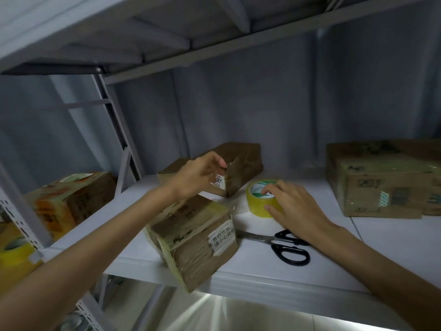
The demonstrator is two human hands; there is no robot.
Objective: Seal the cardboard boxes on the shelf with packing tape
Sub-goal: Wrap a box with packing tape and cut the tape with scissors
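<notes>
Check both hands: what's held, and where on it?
Left hand pinches the back box at its near top edge. Right hand grips the tape roll by its outer rim, fingers over the top.

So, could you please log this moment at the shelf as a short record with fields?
left hand: left hand grips the end of the rear box
right hand: right hand rests on the yellow tape roll, fingers curled round it
near box: near box overhangs the shelf edge
scissors: scissors lie closed beside the near box
right boxes: stacked boxes at the shelf's right
</notes>
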